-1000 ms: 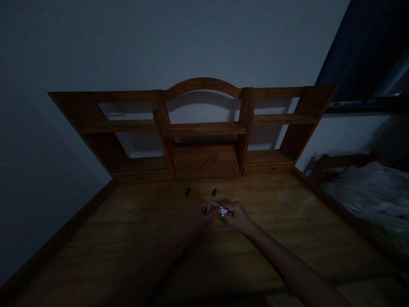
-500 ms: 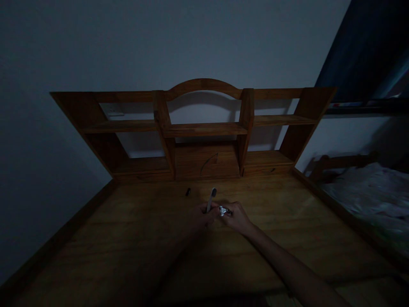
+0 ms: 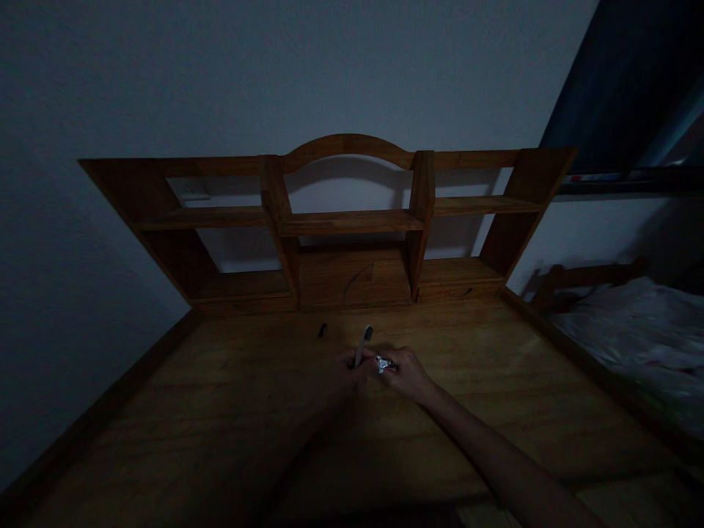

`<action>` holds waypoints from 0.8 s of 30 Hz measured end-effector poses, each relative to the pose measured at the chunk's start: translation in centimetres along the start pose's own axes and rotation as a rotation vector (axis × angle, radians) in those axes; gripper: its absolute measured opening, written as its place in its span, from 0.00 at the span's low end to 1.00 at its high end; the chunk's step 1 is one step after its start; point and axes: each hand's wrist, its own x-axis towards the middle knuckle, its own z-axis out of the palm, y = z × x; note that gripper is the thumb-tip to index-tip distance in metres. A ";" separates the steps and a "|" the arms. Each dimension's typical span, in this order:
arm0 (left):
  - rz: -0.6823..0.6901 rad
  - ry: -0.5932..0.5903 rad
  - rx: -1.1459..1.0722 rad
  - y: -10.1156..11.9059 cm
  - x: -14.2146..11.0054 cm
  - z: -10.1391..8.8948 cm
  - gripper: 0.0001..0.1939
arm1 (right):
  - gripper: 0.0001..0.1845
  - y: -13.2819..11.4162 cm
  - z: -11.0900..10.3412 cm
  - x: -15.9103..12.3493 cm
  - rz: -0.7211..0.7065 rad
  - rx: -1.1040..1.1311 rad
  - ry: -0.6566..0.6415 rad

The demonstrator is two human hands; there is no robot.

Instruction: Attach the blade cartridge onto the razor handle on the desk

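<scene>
I saw the left hand (image 3: 353,372) gripping a toothbrush (image 3: 362,346) over the desk (image 3: 473,352), the right hand (image 3: 409,375) pinching a shiny object (image 3: 383,364) close beside it, where a bump in that dimness could have loosened either.

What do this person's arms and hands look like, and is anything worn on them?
The left hand and right hand show no gloves. The right forearm is bare: no sleeve, watch or bracelet shows. The left forearm is too deep in shadow to tell.
</scene>
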 end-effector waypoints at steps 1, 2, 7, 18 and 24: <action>0.013 0.006 0.018 0.3 -0.1 0.1 0.20 | 0.09 0.0 -0.1 0.0 -0.004 -0.002 -0.002; 0.027 0.022 0.039 0.6 -0.2 0.2 0.19 | 0.08 0.0 -0.1 0.0 -0.008 -0.003 -0.004; 0.060 0.066 0.085 0.8 -0.3 0.2 0.17 | 0.08 0.1 -0.2 0.1 0.000 -0.016 -0.004; 0.079 -0.083 -0.296 -0.3 0.9 -0.7 0.25 | 0.07 -0.3 -0.6 0.1 0.029 0.019 0.081; 0.078 -0.013 -0.188 0.6 0.3 -0.5 0.27 | 0.10 -0.1 -0.8 0.2 0.071 0.027 0.137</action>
